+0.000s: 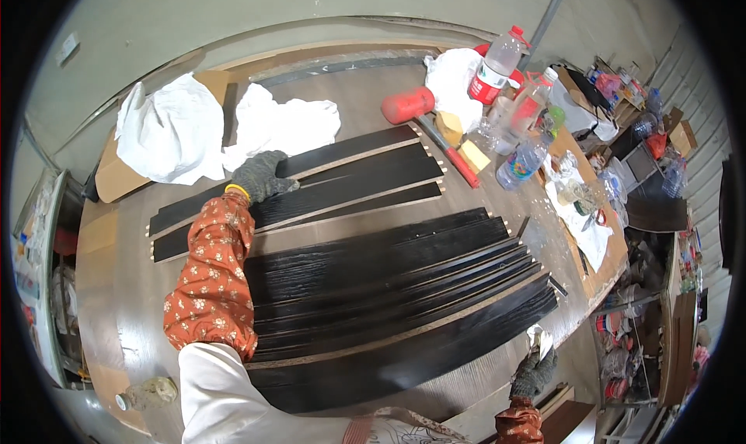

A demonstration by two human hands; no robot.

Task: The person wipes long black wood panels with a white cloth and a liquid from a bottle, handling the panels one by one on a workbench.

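My left hand (264, 176), in a dark grey knitted glove, closes over a black wooden board (350, 150) in the far group on the table. A second black board (357, 181) overlaps it at a slight angle, and light dowel pegs stick out of the board ends. At the lower right, my right hand (535, 374), gloved alike, is closed on a crumpled white cloth (540, 338), beside the right end of the near boards. These near black boards (373, 281) lie side by side in front of me; the closest one (404, 358) is wide.
White cloths (175, 129) lie at the back left. A red-headed mallet (408, 106), yellow sponge blocks (474, 156) and plastic bottles (497, 67) stand at the back right. A capped bottle (148, 394) lies at the lower left. Cluttered shelves (637, 358) flank the table's right side.
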